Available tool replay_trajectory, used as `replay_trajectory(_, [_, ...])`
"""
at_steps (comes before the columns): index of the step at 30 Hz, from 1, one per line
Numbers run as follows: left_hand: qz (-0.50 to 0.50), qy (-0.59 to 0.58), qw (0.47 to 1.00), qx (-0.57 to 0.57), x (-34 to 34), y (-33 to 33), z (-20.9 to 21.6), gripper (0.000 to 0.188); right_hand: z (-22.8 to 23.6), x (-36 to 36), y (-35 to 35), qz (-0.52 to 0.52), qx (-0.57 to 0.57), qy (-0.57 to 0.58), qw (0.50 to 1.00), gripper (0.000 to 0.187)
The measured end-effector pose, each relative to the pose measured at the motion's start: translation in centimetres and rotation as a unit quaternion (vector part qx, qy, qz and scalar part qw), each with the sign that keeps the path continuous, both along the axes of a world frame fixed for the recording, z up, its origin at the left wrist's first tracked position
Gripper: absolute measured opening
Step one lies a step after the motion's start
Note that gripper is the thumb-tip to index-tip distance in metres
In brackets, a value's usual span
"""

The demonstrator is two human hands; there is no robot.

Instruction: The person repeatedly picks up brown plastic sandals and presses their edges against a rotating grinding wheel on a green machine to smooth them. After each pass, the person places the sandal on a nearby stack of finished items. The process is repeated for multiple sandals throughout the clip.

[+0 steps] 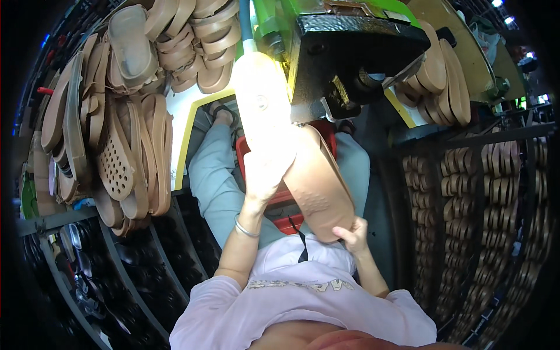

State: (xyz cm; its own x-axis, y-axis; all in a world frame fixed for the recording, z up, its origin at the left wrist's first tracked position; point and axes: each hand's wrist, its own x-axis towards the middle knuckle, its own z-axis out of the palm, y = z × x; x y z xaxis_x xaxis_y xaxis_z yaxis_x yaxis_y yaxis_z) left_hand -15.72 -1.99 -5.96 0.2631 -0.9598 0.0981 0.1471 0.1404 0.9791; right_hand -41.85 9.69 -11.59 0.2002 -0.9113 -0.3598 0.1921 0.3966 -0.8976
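Note:
Below the machine I hold a tan shoe sole [318, 189] tilted, with a patch of small bumps on its face. My right hand [353, 234] is closed on its lower end, the thumb on top. My left hand [262, 175] is closed at the sole's upper end, against a pale sole-shaped piece [261, 87] washed out by strong light. Glare hides the fingers' edges and where the two pieces meet. The black sewing-machine-like head [356, 52] is just beyond the soles, at the upper right.
Tan soles and slippers [131, 157] are piled at the left on a white, yellow-edged table [182, 131]. More soles [446, 81] lie at the right. A red bin [286, 210] stands between my knees. Racks of tan footwear [458, 204] line the right, racks of black footwear [93, 251] the left.

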Motion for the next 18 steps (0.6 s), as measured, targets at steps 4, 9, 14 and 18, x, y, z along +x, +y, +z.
replay_trajectory(4, [0.0,-0.039,0.999,-0.017,-0.1,0.2,0.3,0.02,0.8,-2.6,-2.3,-0.159,-0.108,0.023,0.981,0.028])
replay_trajectory(9, [0.002,-0.07,0.998,-0.01,-0.1,0.3,0.4,0.022,2.8,-3.8,-8.0,-0.272,-0.187,0.027,0.944,0.036])
replay_trajectory(14, [-0.012,-0.06,0.998,0.001,0.4,0.6,1.4,0.026,4.9,-3.3,-13.9,-0.28,-0.19,-0.029,0.941,0.031])
replay_trajectory(18, [-0.044,-0.026,0.998,0.02,0.4,0.9,1.6,0.033,5.1,-3.9,-16.1,-0.254,-0.199,-0.034,0.946,0.029])
